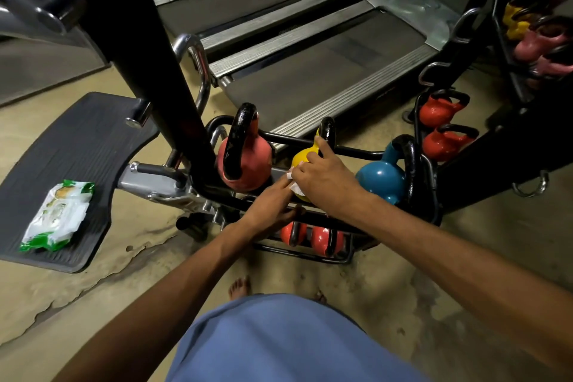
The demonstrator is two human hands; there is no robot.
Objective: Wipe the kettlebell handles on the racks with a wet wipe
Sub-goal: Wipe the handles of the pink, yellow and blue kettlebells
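The white wet wipe (293, 180) sits crumpled against the round yellow kettlebell (302, 161), middle of the top tier on the near black tubular rack (356, 152). The right hand (321, 175) is curled over the wipe, forefinger laid up that bell's black handle (327, 132). The left hand (271, 206) reaches in with fingers fairly straight, tips at the wipe's edge, thumb on the front rail. This handle looks to be the one in work.

Nothing shows which handles are already clean. The salmon-pink kettlebell (248, 164) at the left and the blue kettlebell (383, 178) at the right share that tier. The lower tier holds two small red kettlebells (322, 239). A second black rack (416, 115) at the right carries two more red bells (440, 108), with yellow and pink ones above, blurred. Most of the job probably remains.

The green-and-white soft wipe pack (57, 217) lies flat on a black ribbed rubber footplate (71, 146), well apart to the left; whether its flap is open I cannot tell
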